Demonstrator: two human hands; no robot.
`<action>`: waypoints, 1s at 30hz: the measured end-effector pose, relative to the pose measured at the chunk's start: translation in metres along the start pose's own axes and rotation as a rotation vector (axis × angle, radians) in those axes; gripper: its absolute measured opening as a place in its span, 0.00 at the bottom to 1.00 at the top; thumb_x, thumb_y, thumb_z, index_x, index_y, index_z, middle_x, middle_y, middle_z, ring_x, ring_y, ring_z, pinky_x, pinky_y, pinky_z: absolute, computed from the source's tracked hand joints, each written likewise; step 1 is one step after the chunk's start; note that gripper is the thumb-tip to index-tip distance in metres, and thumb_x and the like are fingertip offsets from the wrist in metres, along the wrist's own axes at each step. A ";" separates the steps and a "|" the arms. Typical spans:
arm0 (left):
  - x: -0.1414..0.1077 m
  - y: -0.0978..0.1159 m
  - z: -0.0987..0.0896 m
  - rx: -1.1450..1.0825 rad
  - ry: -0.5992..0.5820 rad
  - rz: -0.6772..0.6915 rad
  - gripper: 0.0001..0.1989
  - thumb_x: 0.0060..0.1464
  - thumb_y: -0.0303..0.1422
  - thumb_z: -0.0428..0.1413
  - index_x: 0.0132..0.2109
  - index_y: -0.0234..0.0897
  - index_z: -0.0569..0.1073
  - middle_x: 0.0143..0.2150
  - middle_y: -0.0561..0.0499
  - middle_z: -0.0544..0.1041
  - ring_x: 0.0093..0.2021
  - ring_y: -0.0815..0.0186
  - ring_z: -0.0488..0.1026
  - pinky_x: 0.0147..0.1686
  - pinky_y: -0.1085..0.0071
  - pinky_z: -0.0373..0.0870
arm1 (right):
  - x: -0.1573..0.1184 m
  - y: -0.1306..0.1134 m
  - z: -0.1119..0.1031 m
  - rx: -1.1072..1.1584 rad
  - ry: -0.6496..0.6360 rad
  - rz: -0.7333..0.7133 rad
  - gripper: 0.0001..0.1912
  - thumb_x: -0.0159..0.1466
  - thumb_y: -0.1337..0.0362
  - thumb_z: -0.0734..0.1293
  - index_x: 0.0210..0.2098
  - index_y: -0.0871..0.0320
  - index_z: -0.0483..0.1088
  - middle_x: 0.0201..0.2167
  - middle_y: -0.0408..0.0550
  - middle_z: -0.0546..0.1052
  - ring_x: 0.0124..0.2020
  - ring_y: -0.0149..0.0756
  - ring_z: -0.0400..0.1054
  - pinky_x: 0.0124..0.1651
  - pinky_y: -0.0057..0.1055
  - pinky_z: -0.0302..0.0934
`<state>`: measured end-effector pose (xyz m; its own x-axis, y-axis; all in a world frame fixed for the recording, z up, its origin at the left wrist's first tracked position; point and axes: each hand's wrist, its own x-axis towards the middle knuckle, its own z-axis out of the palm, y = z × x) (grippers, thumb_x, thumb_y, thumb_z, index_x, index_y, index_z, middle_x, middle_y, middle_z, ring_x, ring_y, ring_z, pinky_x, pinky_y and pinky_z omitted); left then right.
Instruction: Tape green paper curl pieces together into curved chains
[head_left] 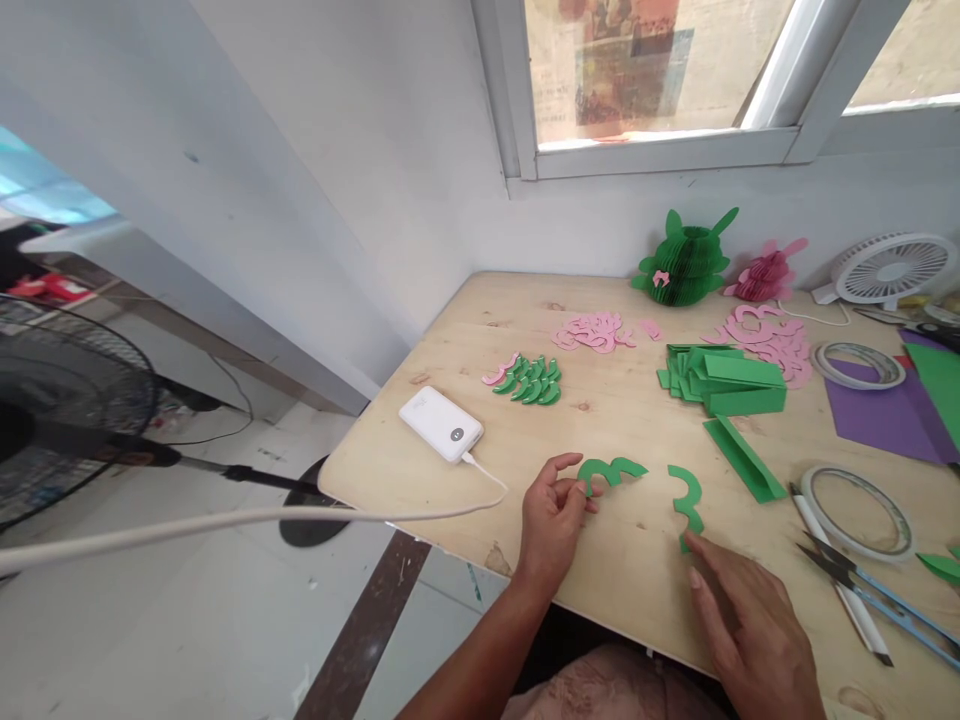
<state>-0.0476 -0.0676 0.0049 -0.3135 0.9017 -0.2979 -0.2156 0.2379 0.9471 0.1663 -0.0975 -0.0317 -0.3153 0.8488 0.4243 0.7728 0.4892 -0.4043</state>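
Over the tabletop, the left hand pinches one scalloped green strip by its end, perhaps to keep its curves visible, while the right hand, fingers slightly apart, touches the lower tip of another green cutout.

The left hand partly hides one green cutout, and the floor fan is cropped

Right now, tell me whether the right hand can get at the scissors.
Probably yes: the right hand is near the scissors, which lie across the white marker with nothing seen on top. Its fingertip is at a green wavy strip; the handle ends run out of view.
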 end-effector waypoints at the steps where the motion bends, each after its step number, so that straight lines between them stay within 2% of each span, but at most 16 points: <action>1: 0.000 -0.001 0.000 0.003 -0.001 0.002 0.20 0.50 0.38 0.57 0.49 0.34 0.68 0.29 0.49 0.79 0.26 0.68 0.72 0.25 0.75 0.63 | -0.001 -0.001 0.000 0.000 -0.002 -0.009 0.19 0.66 0.60 0.58 0.54 0.59 0.64 0.45 0.52 0.76 0.47 0.44 0.70 0.51 0.44 0.59; 19: 0.001 -0.009 0.001 -0.008 0.028 0.026 0.17 0.51 0.35 0.55 0.47 0.33 0.68 0.31 0.47 0.79 0.25 0.70 0.71 0.23 0.77 0.62 | -0.001 -0.004 0.003 0.021 0.052 -0.029 0.17 0.67 0.61 0.58 0.53 0.60 0.66 0.45 0.53 0.76 0.46 0.43 0.69 0.50 0.42 0.59; 30: 0.000 -0.011 0.001 -0.019 0.028 0.042 0.18 0.50 0.37 0.57 0.47 0.34 0.69 0.30 0.48 0.80 0.27 0.69 0.74 0.24 0.77 0.63 | 0.001 -0.003 0.003 -0.009 0.076 -0.052 0.17 0.67 0.61 0.58 0.52 0.61 0.65 0.46 0.55 0.75 0.48 0.45 0.68 0.51 0.44 0.59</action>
<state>-0.0448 -0.0697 -0.0060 -0.3487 0.9000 -0.2615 -0.2196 0.1929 0.9563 0.1620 -0.0979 -0.0323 -0.3131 0.8043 0.5051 0.7616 0.5304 -0.3723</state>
